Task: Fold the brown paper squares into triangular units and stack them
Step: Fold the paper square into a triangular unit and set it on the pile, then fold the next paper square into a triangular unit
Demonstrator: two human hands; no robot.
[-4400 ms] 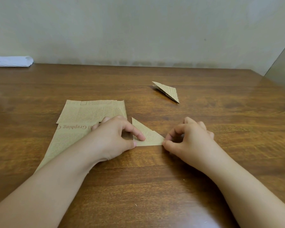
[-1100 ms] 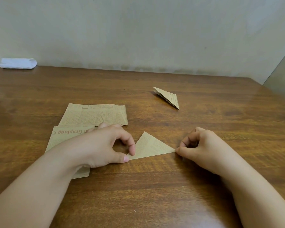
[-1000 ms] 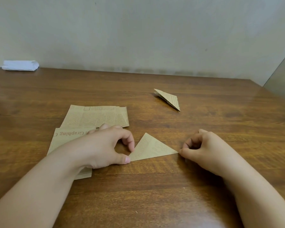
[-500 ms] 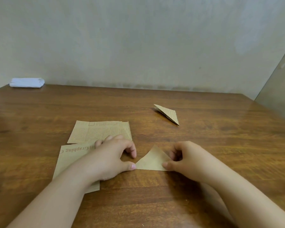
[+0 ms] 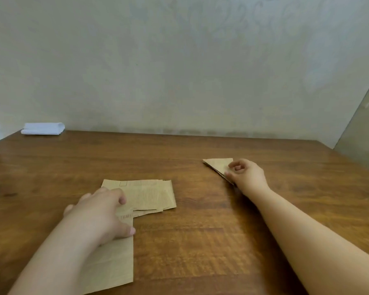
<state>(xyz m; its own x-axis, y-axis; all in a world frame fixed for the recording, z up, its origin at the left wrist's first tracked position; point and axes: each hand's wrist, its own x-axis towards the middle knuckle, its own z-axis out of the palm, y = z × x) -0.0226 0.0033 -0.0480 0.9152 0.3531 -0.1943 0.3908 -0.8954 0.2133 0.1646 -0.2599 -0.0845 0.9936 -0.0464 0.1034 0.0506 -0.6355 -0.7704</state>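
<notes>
A folded white cloth lies at the far-left corner of the wooden table.

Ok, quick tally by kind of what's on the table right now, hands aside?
Folded triangles pile, under the right hand: 1, layer count unclear
Flat brown paper stack: 1
Separate brown sheet under the left hand: 1
White folded cloth: 1
Total: 4

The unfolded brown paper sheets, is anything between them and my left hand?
Nothing visible. The left hand already rests on the unfolded sheets. The right hand is away at the folded triangles.
</notes>
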